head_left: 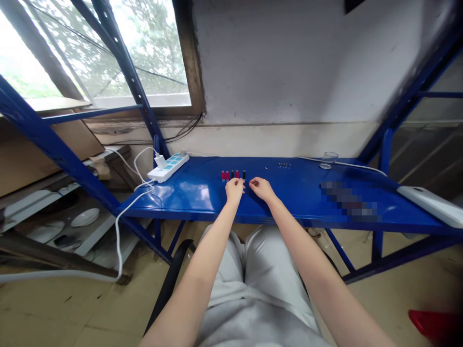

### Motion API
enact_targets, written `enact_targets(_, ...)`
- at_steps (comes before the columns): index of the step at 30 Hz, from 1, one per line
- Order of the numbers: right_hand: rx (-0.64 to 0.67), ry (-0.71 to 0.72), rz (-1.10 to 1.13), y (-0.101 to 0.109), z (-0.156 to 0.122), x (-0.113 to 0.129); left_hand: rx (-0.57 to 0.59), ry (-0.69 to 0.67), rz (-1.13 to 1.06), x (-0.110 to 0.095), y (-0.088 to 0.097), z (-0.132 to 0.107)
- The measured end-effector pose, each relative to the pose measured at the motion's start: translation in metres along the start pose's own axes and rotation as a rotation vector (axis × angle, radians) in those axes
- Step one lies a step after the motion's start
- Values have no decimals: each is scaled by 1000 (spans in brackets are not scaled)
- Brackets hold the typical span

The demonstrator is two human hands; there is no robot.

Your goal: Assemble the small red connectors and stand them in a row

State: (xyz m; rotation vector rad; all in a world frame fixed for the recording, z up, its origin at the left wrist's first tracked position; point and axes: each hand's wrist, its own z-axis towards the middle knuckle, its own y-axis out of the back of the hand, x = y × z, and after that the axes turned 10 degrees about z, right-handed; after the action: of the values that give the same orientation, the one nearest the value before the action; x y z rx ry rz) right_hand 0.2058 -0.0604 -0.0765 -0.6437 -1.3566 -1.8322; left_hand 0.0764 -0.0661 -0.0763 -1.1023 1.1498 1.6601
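Several small upright cylinders stand in a row on the blue table (188, 193): three red ones, among them a red cylinder (223, 175), and two black ones, among them a black cylinder (244, 174). My left hand (235, 189) is just in front of the row with its fingers curled together. Close by on its right, my right hand (261, 188) has thumb and fingertips pinched. Whatever either hand grips is too small or hidden to name. Beyond my right hand lie several tiny metallic pieces (284, 165) in a line, and a tiny pinkish bit (266, 168).
A white power strip (169, 167) with a plug and cable sits at the table's left end. Toward the right are a clear glass (328, 160), a blurred-out dark object (347, 200) and a white flat object (432, 205). Blue shelf posts flank the table.
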Motion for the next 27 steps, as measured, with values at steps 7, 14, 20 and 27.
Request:
enact_targets(7, -1, 4, -202, -10, 15, 0, -136, 107, -210, -3, 3, 2)
enact_targets(14, -12, -110, -263, -17, 30, 9, -171, 133, -345, -6, 6, 1)
enact_targets(20, -26, -130, -297, -24, 37, 14, -172, 149, -350, -6, 6, 2)
enact_targets(27, 46, -100, -283, -18, 39, 22, -135, 128, -287, -4, 6, 3)
